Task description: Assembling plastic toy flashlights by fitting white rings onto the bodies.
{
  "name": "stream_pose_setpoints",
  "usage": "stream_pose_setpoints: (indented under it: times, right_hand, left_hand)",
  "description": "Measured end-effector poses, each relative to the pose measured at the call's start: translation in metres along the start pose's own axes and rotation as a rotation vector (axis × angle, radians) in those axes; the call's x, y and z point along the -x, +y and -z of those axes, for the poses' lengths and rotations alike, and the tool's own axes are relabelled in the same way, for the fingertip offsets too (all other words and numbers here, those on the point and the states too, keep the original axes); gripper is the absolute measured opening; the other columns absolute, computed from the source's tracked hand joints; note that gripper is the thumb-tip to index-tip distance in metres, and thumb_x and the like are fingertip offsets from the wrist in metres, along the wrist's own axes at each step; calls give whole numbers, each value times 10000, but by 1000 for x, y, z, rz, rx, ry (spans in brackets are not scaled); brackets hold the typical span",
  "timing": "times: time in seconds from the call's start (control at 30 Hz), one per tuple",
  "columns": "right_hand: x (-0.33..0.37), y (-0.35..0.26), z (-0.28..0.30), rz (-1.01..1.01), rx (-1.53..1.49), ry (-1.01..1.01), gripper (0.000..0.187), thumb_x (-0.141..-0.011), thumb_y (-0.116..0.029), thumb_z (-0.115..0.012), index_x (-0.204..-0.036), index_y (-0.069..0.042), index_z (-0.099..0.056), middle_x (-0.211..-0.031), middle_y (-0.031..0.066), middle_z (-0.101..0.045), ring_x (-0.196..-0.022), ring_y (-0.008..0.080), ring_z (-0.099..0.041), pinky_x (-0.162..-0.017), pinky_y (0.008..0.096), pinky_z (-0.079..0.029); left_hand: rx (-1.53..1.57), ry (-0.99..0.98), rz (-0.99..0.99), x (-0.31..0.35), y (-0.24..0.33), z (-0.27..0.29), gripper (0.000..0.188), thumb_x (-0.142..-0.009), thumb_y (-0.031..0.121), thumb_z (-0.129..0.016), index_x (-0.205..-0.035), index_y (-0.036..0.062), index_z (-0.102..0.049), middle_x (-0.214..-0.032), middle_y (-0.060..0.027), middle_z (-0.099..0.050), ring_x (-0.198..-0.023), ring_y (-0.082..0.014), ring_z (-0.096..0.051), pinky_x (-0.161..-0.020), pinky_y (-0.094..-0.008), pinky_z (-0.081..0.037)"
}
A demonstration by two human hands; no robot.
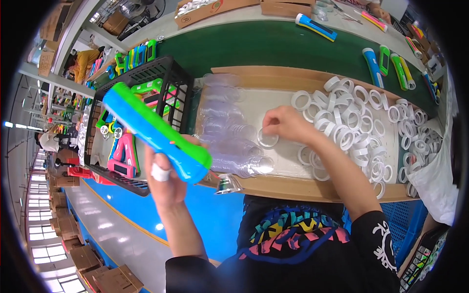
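Observation:
My left hand [167,188] is wrapped round a blue and green flashlight body [155,129], tilted with its near end toward the tray; white tape circles the thumb. At that near end is a shiny silver reflector cup [228,184]; how it joins the flashlight is hard to see. Over the cardboard tray [288,188], my right hand [289,123] has its fingers pinched at a thin clear disc [267,138]. Left of it lie rows of overlapping clear discs [227,129]. White plastic rings [349,117] are heaped to its right.
A black crate [168,73] holding colourful flashlights stands on the left. More flashlights [373,66] lie on the green bench top [234,49]. A white bag [432,180] and loose rings sit at the far right. Other people work in the background; cartons line the floor.

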State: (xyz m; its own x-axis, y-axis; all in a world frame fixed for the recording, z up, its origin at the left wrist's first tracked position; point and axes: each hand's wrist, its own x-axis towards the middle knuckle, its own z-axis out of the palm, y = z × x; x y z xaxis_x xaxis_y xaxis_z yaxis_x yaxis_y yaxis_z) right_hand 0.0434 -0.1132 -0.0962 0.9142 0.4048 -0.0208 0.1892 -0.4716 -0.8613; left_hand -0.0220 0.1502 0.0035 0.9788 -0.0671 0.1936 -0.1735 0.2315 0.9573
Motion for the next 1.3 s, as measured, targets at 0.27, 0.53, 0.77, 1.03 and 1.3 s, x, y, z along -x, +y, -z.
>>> stream_pose_setpoints:
  times: [0.27,0.53,0.77,1.03,1.3]
  right_hand:
    - [26,-8,-16,156,597,-158,570,-644,-122,-759,-1151,-39,-513,-1133,132,-485,-1059,322,-462,-886,388,-408]
    - [50,-35,8,192,-45,-77,514,-678,-59,-700,-1148,-36,-492,-1078,128,-469,-939,278,-514,-767,333,-462]
    - [87,-52,10,143,-385,42,606,-695,-116,-697,-1239,-34,-443,-1061,93,-469,-899,194,-504,-794,314,-445]
    - [118,-53,16,49,-1007,74,658,-677,87,-673,-1269,-2,-399,-1242,80,-441,-1183,172,-433,-1000,311,-368]
    - [137,-63,29,365,41,288,641,-699,-118,-706,-1243,20,-398,-1074,199,-541,-987,337,-566,-818,390,-462]
  left_hand:
    - [205,126,160,13,-35,-32,532,-846,448,-591,-1157,42,-443,-1026,-177,-585,-913,-361,-611,-803,-509,-503]
    - [308,79,243,1,-40,-42,647,-862,536,-506,-1185,-25,-472,-1080,-197,-582,-984,-379,-584,-770,-428,-519]
    - [261,-37,115,4,-40,-85,609,-871,511,-508,-1299,105,-357,-1179,-180,-532,-1059,-394,-555,-850,-478,-490]
    - [42,-362,-120,29,-51,-93,766,-757,523,-658,-1305,187,-241,-1108,-229,-582,-1056,-408,-554,-911,-478,-447]
    - [-84,-284,-124,30,-35,-108,598,-765,264,-740,-1157,39,-349,-1166,-214,-549,-994,-245,-570,-851,-359,-471]
